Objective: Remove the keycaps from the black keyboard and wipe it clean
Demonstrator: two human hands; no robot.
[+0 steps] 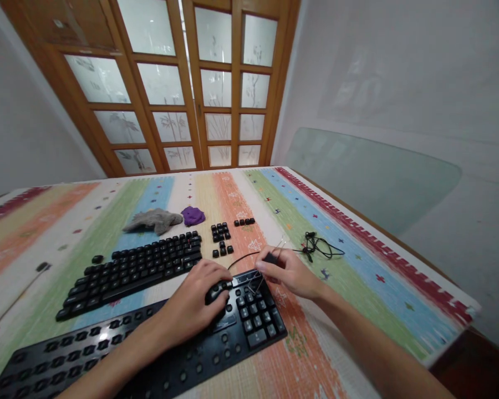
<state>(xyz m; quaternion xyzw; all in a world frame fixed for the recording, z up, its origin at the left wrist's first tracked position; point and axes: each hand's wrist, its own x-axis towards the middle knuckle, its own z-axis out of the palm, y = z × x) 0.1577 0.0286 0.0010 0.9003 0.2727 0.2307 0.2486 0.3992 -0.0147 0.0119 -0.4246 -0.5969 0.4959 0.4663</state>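
A black keyboard (199,346) lies in front of me. Most of its keys are off, showing bare stems, while the number pad keys (258,318) are in place. My left hand (202,288) is over its upper middle, fingers curled around a small rounded black mouse-like object (217,291). Above the number pad, my right hand (285,270) pinches the black handle of a wire keycap puller (270,259). The thin wire prongs reach down toward the top row of the pad; whether they touch a key I cannot tell.
Loose keycaps (137,271) stand in rows behind the keyboard, with smaller groups (220,231) to their right. A grey cloth (154,221) and a purple cloth (193,216) lie farther back. At right is a coiled black cable (316,246). A striped cloth covers the table (357,282).
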